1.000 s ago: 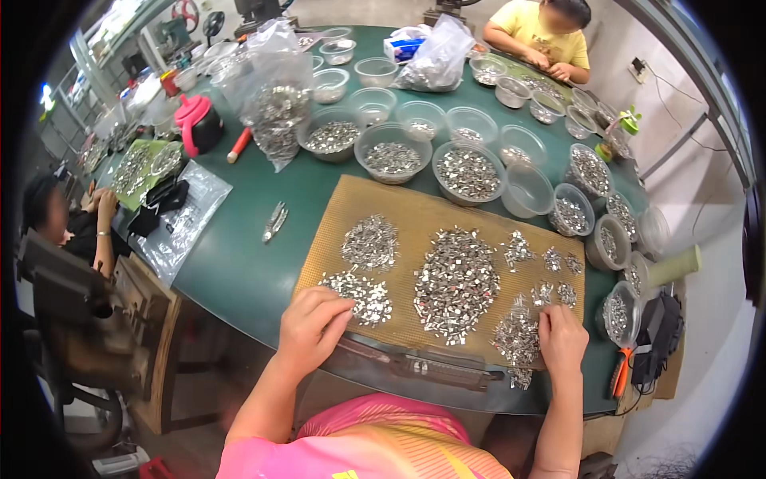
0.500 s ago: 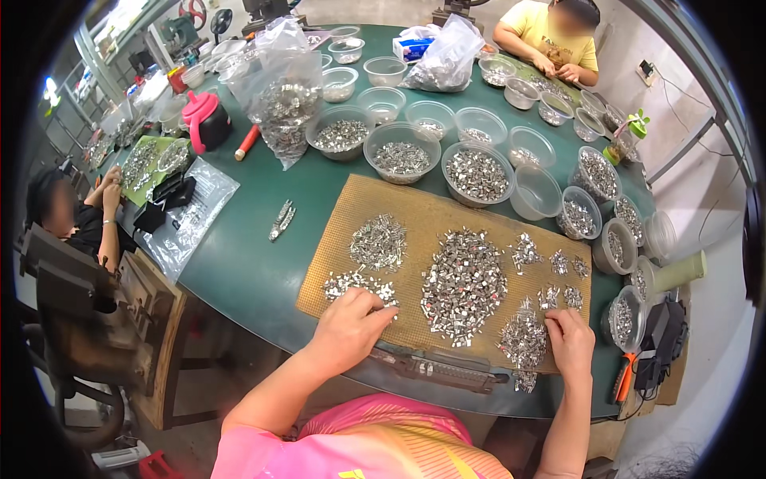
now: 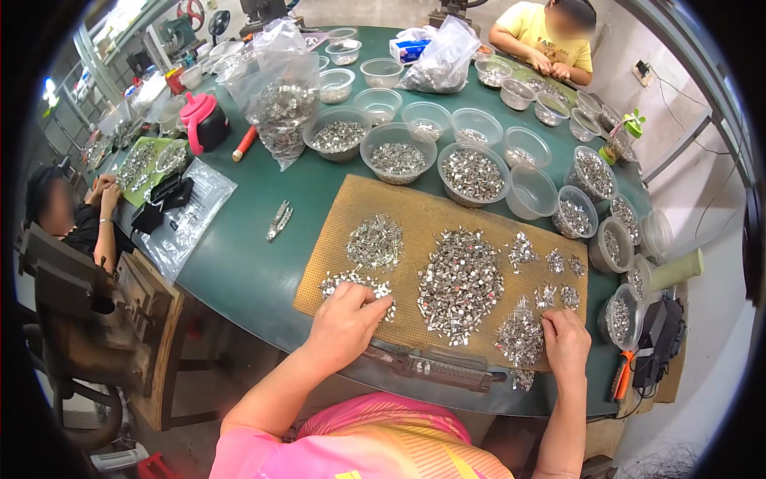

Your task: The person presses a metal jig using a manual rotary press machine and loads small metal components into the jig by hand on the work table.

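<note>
A tan textured mat lies before me with several heaps of small silvery metal pieces on it. My left hand is closed in a pinch over the near edge of a heap of pale, shiny pieces at the mat's left. Whatever its fingertips hold is too small to make out. My right hand is also closed, its bent fingers beside a heap of slim pieces at the right; what they hold is hidden. Between the hands spreads a large heap of square-looking pieces.
Clear plastic bowls, many with metal pieces, curve behind and right of the mat, including one bowl. A dark metal strip-like fixture sits at the near edge. Bags stand farther back. Two other people work at the table's far right and left.
My left hand has shifted slightly away from me over its heap, still pinched. The right hand stays in about the same place. At the left, the other person's hands have moved slightly.
</note>
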`<move>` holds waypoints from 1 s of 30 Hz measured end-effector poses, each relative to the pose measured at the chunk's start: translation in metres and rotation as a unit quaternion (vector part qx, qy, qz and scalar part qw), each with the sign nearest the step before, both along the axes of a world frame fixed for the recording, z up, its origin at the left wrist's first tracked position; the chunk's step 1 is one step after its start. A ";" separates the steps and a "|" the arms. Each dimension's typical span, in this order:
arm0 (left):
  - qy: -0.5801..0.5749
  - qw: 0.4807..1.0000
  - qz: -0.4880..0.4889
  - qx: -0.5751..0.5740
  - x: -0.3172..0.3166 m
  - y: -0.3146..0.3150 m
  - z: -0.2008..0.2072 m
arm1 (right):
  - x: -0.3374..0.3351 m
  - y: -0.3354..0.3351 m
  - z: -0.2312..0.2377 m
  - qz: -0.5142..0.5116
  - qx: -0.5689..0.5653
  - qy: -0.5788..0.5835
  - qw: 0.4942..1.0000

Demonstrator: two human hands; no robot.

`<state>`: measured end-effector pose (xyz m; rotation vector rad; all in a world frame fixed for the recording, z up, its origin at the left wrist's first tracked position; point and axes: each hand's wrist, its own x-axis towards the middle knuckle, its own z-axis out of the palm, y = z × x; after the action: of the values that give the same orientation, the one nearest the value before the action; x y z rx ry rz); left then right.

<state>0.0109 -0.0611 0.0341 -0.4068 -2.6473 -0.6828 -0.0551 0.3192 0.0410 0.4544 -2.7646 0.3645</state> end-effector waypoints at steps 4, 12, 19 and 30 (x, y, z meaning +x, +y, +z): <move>0.009 0.998 -0.017 -0.054 0.000 0.007 -0.001 | 0.000 -0.004 0.000 0.012 0.017 0.011 1.000; -0.010 0.999 -0.037 -0.010 0.015 0.010 0.003 | 0.000 -0.004 0.000 0.016 -0.002 -0.006 1.000; 0.004 0.999 -0.011 0.050 0.012 0.002 0.001 | 0.007 -0.003 0.006 0.013 0.008 -0.013 1.000; 0.015 1.000 -0.026 0.001 0.001 0.007 0.004 | 0.064 -0.057 0.032 0.213 -0.076 -0.059 0.972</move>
<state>0.0120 -0.0544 0.0381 -0.4829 -2.6147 -0.6901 0.0085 0.2618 0.0726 1.0198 -2.7061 0.7192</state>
